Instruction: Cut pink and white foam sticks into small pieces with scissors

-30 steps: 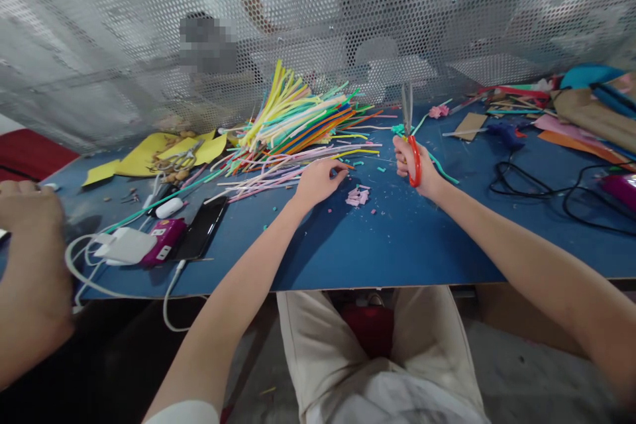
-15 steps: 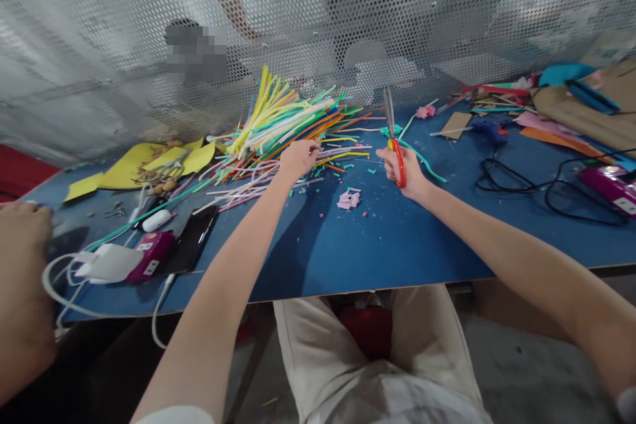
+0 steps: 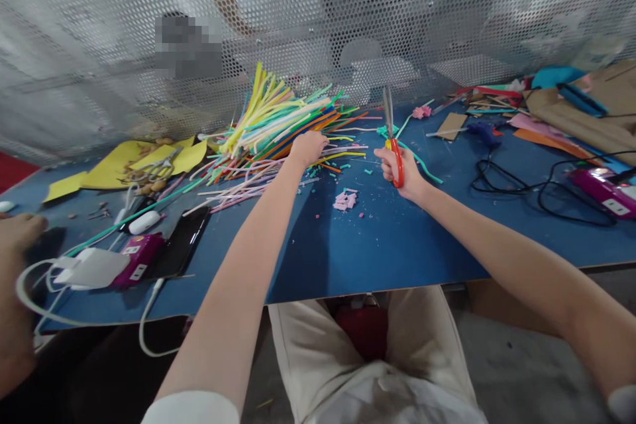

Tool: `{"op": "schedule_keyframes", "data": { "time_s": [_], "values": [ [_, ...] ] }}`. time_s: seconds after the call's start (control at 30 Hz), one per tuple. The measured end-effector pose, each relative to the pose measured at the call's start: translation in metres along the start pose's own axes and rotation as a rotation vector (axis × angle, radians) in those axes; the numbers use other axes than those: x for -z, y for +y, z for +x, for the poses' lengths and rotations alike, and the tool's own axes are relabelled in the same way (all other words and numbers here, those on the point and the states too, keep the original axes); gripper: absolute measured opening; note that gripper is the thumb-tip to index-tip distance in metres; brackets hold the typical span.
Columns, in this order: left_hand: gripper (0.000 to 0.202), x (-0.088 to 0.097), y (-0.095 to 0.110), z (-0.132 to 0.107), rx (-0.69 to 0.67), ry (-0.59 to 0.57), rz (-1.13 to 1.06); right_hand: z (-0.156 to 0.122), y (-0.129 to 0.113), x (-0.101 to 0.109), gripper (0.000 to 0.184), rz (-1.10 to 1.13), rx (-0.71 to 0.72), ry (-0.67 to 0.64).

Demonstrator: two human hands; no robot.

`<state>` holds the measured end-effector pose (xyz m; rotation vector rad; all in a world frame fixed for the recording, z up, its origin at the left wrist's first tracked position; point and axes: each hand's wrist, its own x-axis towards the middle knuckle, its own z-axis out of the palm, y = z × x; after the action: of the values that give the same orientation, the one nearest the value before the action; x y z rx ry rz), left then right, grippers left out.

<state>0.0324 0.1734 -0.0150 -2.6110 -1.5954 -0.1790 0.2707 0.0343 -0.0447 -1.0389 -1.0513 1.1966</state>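
Observation:
My left hand (image 3: 308, 146) reaches into the near edge of a pile of colourful pipe cleaners (image 3: 278, 122) on the blue table (image 3: 377, 245), its fingers curled among the strands. My right hand (image 3: 400, 169) grips red-handled scissors (image 3: 391, 136) with the blades pointing up and away. A teal pipe cleaner (image 3: 422, 162) lies under and beside that hand. Small pink cut pieces (image 3: 344, 199) sit on the table between my two hands.
At left lie a black phone (image 3: 181, 248), a magenta device (image 3: 134, 258), a white charger (image 3: 92, 268) with cables, and yellow paper (image 3: 124, 159) with small scissors. Another person's hand (image 3: 17, 232) rests far left. Black cables (image 3: 521, 185), a glue gun (image 3: 481, 132) and paper scraps lie right. Perforated metal screen behind.
My left hand has moved from the table near the pink pieces up into the pipe cleaner pile. My right hand with the scissors has hardly shifted. The other person's hand has dropped lower.

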Motion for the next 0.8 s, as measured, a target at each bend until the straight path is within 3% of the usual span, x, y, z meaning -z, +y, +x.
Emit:
{"op": "schedule_keyframes", "data": {
  "time_s": [0.43, 0.57, 0.63, 0.73, 0.8],
  "values": [
    [0.028, -0.011, 0.011, 0.013, -0.086, 0.021, 0.102, 0.0, 0.001, -0.001, 0.04, -0.047, 0.007, -0.016],
    [0.033, -0.006, 0.012, 0.012, -0.085, 0.078, 0.067, -0.001, 0.001, 0.0, 0.039, -0.013, 0.021, -0.015],
    [0.03, 0.002, 0.015, 0.009, -0.097, 0.156, -0.072, -0.001, 0.0, -0.001, 0.042, 0.009, 0.029, -0.027],
    [0.021, 0.016, 0.025, 0.001, -0.168, 0.313, -0.469, -0.004, -0.003, -0.004, 0.047, 0.03, 0.008, -0.082],
    [0.014, 0.024, 0.037, -0.008, -0.198, 0.336, -0.672, -0.007, -0.004, -0.006, 0.046, 0.024, -0.007, -0.122]
  ]
}}
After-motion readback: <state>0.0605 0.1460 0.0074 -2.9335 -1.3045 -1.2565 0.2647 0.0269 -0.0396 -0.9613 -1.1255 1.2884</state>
